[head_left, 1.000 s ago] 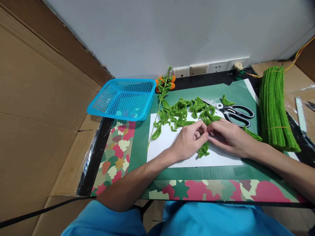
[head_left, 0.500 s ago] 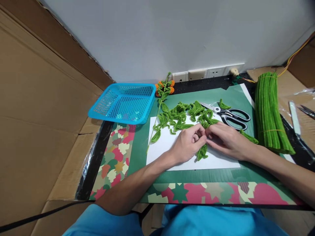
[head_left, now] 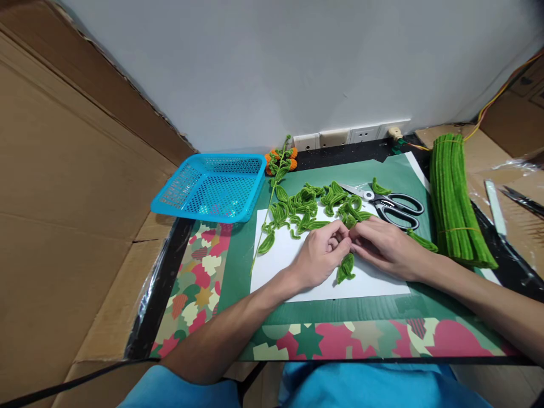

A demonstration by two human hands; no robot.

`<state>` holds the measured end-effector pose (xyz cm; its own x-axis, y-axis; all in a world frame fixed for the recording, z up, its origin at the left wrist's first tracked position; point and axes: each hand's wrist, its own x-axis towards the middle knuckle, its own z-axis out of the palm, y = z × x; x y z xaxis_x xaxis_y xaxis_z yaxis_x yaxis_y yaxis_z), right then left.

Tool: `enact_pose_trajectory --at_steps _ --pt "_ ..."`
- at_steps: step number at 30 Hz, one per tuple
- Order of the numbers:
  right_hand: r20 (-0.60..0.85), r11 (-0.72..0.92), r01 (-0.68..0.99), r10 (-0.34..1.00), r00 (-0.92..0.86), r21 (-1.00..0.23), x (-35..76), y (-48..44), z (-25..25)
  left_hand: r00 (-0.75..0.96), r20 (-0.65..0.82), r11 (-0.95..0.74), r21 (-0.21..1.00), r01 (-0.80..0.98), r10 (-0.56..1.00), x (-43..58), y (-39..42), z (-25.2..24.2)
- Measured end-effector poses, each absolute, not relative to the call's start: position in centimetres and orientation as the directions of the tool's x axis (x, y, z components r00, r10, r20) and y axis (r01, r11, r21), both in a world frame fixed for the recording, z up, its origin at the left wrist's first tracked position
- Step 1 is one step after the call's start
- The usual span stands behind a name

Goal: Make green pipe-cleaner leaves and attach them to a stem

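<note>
My left hand (head_left: 323, 252) and my right hand (head_left: 385, 246) meet over a white sheet of paper (head_left: 280, 277), fingertips pinched together. Whatever sits between the fingers is hidden. Just below them a green pipe-cleaner leaf (head_left: 345, 270) shows on the paper; whether it is attached to anything in my fingers I cannot tell. Several more curled green pipe-cleaner leaves (head_left: 304, 204) lie in a loose pile beyond my hands. Scissors (head_left: 393, 205) with black and grey handles rest behind my right hand, partly spread.
A blue plastic basket (head_left: 212, 190) stands at the left. Beside it lies a green stem with orange flowers (head_left: 278, 164). At right is a thick bundle of green pipe cleaners (head_left: 459, 204), with pliers (head_left: 525, 199) farther right. Wall sockets (head_left: 334, 137) line the back.
The view has shifted slightly, so the table sits a little lower and further left. My hands stay pinched together in the same place over the paper.
</note>
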<state>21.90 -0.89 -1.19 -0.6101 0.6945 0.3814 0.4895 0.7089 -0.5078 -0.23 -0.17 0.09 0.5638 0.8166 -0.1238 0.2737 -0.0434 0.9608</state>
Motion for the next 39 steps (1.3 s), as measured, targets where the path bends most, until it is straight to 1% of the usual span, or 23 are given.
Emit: enact_pose_trajectory --at_steps 5,11,17,20,25,29,33,36,39 --pt "0.382 0.714 0.494 0.691 -0.614 -0.497 21.9 -0.9 -1.3 0.557 -0.132 -0.031 0.962 0.273 0.820 -0.2 -0.2 0.2" --pt "0.378 0.714 0.501 0.691 -0.616 -0.489 21.9 -0.9 -1.2 0.542 -0.104 -0.039 0.968 0.246 0.834 0.0 -0.2 0.5" --pt "0.401 0.723 0.508 0.686 -0.607 -0.468 21.9 -0.8 -1.4 0.536 -0.040 -0.104 0.966 0.237 0.843 0.0 -0.3 0.7" --pt "0.410 0.736 0.500 0.673 -0.616 -0.456 21.9 -0.8 -1.5 0.542 -0.045 -0.072 0.979 0.193 0.839 -0.1 -0.3 0.6" --pt "0.452 0.813 0.446 0.580 -0.678 -0.374 21.8 -0.9 -1.5 0.564 -0.040 -0.050 0.989 0.142 0.825 -0.3 -0.4 0.1" --pt "0.517 0.865 0.407 0.501 -0.694 -0.293 21.6 -1.3 -1.6 0.585 -0.074 0.050 0.997 0.058 0.808 -0.3 -0.6 -0.1" --pt "0.585 0.892 0.352 0.453 -0.673 -0.285 21.4 -1.7 -1.4 0.650 -0.060 0.106 0.994 -0.032 0.757 -0.3 -0.7 -0.2" --pt "0.574 0.914 0.309 0.406 -0.711 -0.264 21.2 -2.0 -1.0 0.665 -0.068 0.136 0.989 -0.051 0.744 -0.4 -0.8 -0.2" --pt "0.516 0.921 0.314 0.389 -0.763 -0.229 20.9 -2.1 -0.6 0.650 -0.069 0.089 0.996 0.001 0.757 -0.6 -0.8 -0.3"
